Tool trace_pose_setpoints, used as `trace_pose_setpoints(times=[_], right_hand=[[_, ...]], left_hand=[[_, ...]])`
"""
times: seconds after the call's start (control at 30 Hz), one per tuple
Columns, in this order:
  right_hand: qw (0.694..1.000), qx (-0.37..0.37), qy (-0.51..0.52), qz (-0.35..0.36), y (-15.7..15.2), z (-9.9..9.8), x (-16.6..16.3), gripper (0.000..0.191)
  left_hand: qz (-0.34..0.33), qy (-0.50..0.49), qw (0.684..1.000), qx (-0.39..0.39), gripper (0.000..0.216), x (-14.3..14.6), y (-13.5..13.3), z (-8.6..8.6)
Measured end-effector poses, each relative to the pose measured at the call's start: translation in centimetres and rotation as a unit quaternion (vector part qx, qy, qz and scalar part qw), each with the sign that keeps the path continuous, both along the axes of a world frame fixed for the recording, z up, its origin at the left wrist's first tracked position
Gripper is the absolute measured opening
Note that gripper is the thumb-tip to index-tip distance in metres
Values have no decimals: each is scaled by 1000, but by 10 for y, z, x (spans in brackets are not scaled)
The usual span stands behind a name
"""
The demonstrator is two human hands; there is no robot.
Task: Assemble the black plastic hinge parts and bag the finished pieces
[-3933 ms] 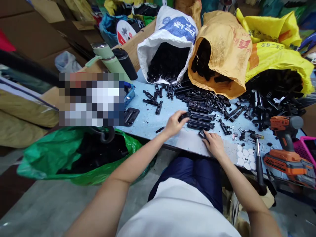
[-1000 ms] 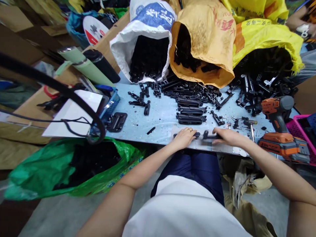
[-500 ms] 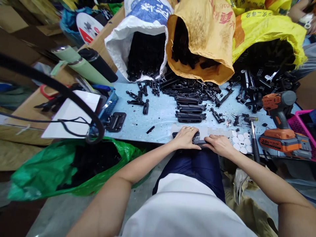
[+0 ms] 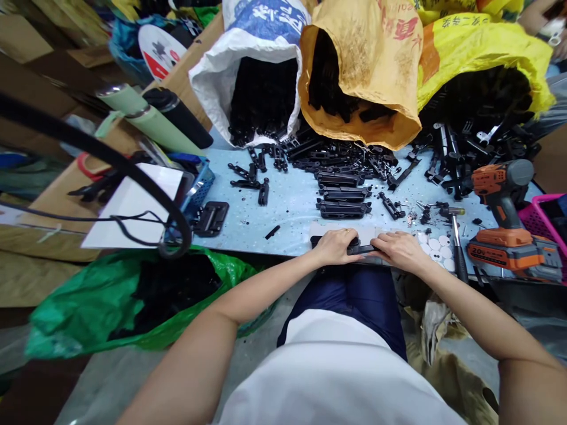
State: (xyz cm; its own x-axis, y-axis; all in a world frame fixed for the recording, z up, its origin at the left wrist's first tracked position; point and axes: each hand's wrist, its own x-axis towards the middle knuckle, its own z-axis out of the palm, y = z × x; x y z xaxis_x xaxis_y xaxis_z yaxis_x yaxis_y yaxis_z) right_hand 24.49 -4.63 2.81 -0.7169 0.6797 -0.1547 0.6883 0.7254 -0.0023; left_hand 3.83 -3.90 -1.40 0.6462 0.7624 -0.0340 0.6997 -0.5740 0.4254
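Together, left hand (image 4: 335,245), grip curled over black piece (image 4: 315,241), right hand (image 4: 399,250), grip pinching dark bar (image 4: 361,249)

We log a workbench (image 4: 296,203) with a pale blue, speckled top crossing the middle of the view. Tan wooden board (image 4: 200,52) runs along its left side, slanting toward the back. At upper left we note brown cardboard (image 4: 20,38), partly in shadow, with dull yellow sacking (image 4: 75,23) beside it. Floor (image 4: 110,389): grey, smooth-looking, seen at lower left; a dark brown surface (image 4: 38,392) adjoins it, nature unclear. Light: we find it fairly even on the bench top, dimmer in the left background.
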Motion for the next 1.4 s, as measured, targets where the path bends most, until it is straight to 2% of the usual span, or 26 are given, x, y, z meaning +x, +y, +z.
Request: trace_pose_setpoints(times=[0.13,0.23,0.33,0.4,0.5,0.57,0.67,0.77,0.87,0.97,1.1,1.2,1.3,1.4], right_hand=[[997,4,80,-20,-3,-27,26,43],[992,12,111,-58,-16,-40,37,44],[987,5,126,-100,-24,-42,45,42],[978,27,135,-155,-20,-39,53,41],[942,91,130,-296,4,-30,71,40],[909,112,105,-386,29,-25,82,36],[885,70,54,-458,64,-23,91,31],[880,20,21,-474,82,-23,92,31],[883,40,28,-466,83,-24,89,35],[890,41,30,-453,80,-25,85,32],[885,32,17,-464,82,-23,80,30],[882,72,83,-458,82,-19,78,29],[893,109,211,-381,72,-15,71,22],[902,51,317,-289,50,-12,55,18]], left_hand=[[-47,-2,999,22,44,37,18,19],[-26,-9,999,44,27,81,48,34],[2,18,998,54,25,122,79,40],[9,29,998,47,23,140,94,39],[10,42,999,34,23,152,102,35],[13,28,999,39,25,146,100,35],[35,-32,997,56,25,113,86,38],[69,-82,992,72,19,52,62,38],[125,-110,982,92,20,-10,35,30],[126,-91,985,79,20,-47,12,18],[94,-23,992,77,20,-52,0,14],[55,42,994,89,23,-46,2,22],[-7,69,992,107,23,-43,6,25],[-3,31,987,158,18,-40,5,13]])
